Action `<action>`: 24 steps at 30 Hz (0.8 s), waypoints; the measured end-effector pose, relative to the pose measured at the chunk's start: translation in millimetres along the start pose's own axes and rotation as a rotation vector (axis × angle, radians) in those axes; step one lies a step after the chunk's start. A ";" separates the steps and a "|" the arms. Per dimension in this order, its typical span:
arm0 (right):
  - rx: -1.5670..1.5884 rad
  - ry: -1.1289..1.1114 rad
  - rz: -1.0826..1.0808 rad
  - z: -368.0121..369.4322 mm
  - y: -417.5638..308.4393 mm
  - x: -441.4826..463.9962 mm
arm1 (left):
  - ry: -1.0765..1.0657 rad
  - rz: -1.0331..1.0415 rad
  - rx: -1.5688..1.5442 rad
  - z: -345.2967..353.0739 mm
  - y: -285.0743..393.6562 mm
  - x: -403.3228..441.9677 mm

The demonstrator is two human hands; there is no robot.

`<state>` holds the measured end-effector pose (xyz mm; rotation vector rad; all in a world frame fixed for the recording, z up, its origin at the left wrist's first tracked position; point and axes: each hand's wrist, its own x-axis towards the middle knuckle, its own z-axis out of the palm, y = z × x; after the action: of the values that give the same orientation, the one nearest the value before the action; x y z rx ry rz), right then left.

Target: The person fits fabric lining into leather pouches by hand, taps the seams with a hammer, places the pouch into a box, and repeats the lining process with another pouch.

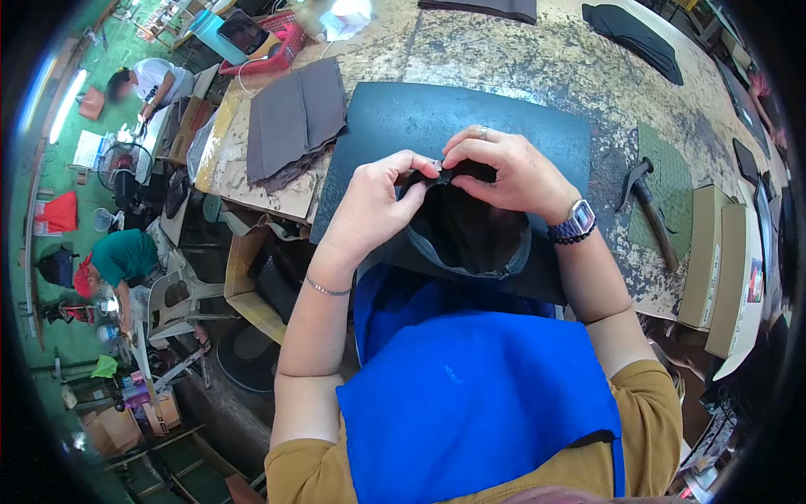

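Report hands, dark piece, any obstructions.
Left hand and right hand fingering the far edge of the dark piece. Piece over the dark mat, mouth open. Hammer off to the right, apart; no obstruction seen.

Green floor (113,42), 1 pale chair (172,296) and 1 bright light strip (68,107) lie beside a worn worktable (504,63).

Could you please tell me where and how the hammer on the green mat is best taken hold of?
I would grip the hammer by the lower half of its handle, the right hand coming from the near left: the head lies at the far end, the handle slants towards the person, and cardboard boxes stand on its right.
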<state>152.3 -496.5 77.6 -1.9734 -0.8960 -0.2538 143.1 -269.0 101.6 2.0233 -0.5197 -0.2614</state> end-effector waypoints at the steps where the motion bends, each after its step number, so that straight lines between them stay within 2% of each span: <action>1: -0.008 -0.002 0.000 0.0 1.5 -0.1 | 0.005 0.002 0.003 1.6 1.7 -0.9; 5: 0.000 -0.004 0.003 2.4 7.6 -3.2 | 0.083 -0.126 -0.023 5.4 13.8 0.0; 8: 0.011 -0.005 -0.012 2.4 10.0 -3.2 | 0.049 -0.239 -0.092 1.4 16.9 3.2; 12: 0.032 -0.020 0.030 3.8 12.8 -3.3 | 0.017 -0.202 -0.040 -0.1 7.3 4.5; 15: 0.220 -0.022 0.096 3.3 11.4 -3.3 | 0.054 -0.138 -0.087 5.3 4.5 3.3; 18: 0.374 -0.008 0.244 4.9 7.0 -2.3 | 0.085 -0.165 -0.085 7.1 6.5 1.4; 24: 0.443 -0.132 0.316 2.7 15.7 -4.2 | 0.088 -0.142 -0.100 7.5 6.2 1.3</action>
<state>159.5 -501.2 63.6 -1.6934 -0.6405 0.2421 139.7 -278.1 103.5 1.9668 -0.3022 -0.2776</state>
